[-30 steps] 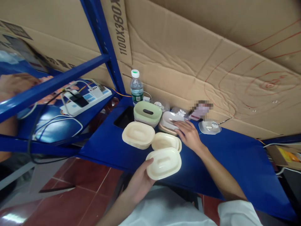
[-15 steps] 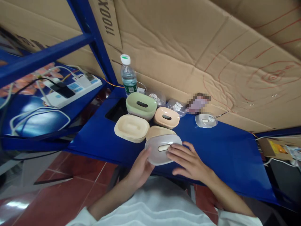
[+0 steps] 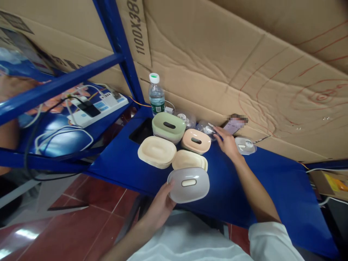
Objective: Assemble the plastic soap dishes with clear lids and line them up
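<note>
My left hand [image 3: 160, 204] grips a grey oval box [image 3: 187, 194] by its left edge, over the table's front edge. A slot in its top shows a cream-coloured piece [image 3: 189, 183]. My right hand [image 3: 227, 142] reaches to the back with fingers stretched apart, at a clear plastic cover [image 3: 202, 127] with white round stickers. Whether the fingertips touch it I cannot tell. Between the hands stand a peach slotted box [image 3: 199, 136], a green slotted box [image 3: 176, 132] and two cream oval pieces, one on the left [image 3: 157, 150] and one behind the grey box [image 3: 187, 159].
A water bottle [image 3: 157, 98] stands at the back left of the blue table [image 3: 244, 181], near another clear cover [image 3: 187, 117]. A phone [image 3: 233, 124] leans on the cardboard wall [image 3: 195, 65], beside a greyish stickered lid [image 3: 244, 146]. Left, past a blue frame [image 3: 108, 59], lie a power strip [image 3: 100, 108] and cables.
My right hand has left the grey box and moved forward to the clear covers. My left hand still holds the box. The view has shifted slightly, and another person's arm now shows at left.
</note>
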The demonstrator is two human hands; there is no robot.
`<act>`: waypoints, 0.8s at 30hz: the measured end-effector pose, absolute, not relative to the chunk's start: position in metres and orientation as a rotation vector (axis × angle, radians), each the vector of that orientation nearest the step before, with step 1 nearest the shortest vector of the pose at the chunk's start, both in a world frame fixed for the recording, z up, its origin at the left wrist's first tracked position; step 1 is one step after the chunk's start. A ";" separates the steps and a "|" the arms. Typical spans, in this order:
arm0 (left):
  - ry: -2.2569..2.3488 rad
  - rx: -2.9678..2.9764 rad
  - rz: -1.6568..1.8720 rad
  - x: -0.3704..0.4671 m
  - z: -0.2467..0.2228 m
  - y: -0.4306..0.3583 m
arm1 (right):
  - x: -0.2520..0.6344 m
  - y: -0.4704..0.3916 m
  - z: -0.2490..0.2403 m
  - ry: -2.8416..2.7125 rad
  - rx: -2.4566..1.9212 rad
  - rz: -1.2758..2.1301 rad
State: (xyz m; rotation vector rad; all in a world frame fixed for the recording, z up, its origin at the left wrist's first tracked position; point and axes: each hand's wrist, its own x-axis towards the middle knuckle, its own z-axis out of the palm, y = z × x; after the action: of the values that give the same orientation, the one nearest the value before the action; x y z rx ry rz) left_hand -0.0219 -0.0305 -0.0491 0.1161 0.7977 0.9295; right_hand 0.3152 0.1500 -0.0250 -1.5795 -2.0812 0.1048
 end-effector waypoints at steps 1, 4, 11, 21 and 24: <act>0.802 0.117 0.911 -0.020 -0.046 -0.027 | 0.314 0.150 -0.022 -2.055 -1.586 0.091; 0.813 0.135 0.858 -0.010 -0.033 -0.016 | 0.308 0.138 -0.004 -1.941 -1.581 0.029; 0.669 0.226 0.864 0.018 -0.017 0.012 | 0.283 0.016 0.037 -2.072 -1.264 -0.077; 0.646 0.524 0.977 0.032 -0.010 0.007 | 0.257 -0.044 -0.006 -2.217 -1.133 -0.037; 0.701 0.643 0.986 0.033 -0.012 -0.003 | 0.263 -0.046 -0.010 -2.255 -1.109 -0.020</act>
State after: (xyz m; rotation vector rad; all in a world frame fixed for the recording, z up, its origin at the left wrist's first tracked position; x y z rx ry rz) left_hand 0.0332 -0.0026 -0.0115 0.6432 0.7008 0.9855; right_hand 0.2626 -0.0455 -0.0101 -1.1093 -2.2552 -0.0202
